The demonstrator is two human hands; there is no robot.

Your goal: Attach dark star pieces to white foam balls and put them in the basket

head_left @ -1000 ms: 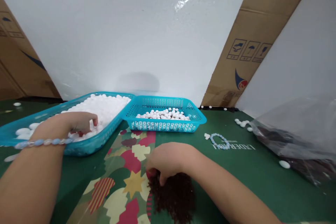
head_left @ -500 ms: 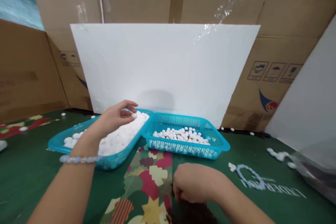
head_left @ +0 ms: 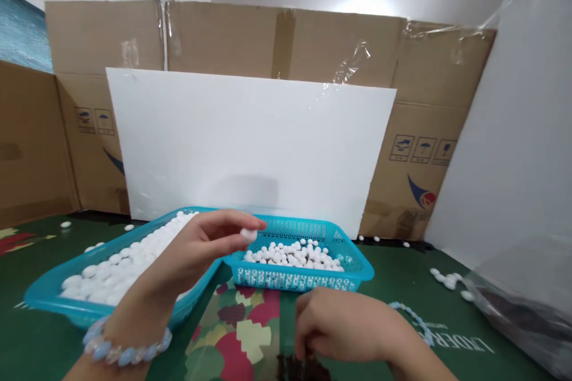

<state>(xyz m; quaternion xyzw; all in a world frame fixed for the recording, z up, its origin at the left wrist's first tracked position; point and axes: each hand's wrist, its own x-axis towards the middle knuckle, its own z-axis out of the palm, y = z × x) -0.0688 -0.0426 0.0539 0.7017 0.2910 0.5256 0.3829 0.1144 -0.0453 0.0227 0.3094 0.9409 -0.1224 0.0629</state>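
My left hand [head_left: 196, 253], wearing a beaded bracelet [head_left: 127, 354], pinches a small white ball [head_left: 249, 235] between thumb and fingers. It is above the gap between two blue baskets. Many white balls fill the left basket [head_left: 44, 303]; a smaller heap of white balls [head_left: 297, 255] lies in the right basket [head_left: 295, 280], which has slotted walls. In front of the right basket, my right hand [head_left: 342, 324] is closed with fingertips pointing down at dark brown crumbly bits [head_left: 306, 368] on the table. What those fingers hold, if anything, is hidden.
A blue beaded bracelet [head_left: 414, 318] lies right of my right hand. Several white pieces [head_left: 447, 278] and a clear plastic bag with dark contents [head_left: 518, 315] are farther right. Behind the baskets stand a white board [head_left: 250, 137] and cardboard boxes [head_left: 339, 41].
My left hand has come up out of the left basket and moved right with a white ball. The right hand stays low over the brown bits. The view has tilted upward.
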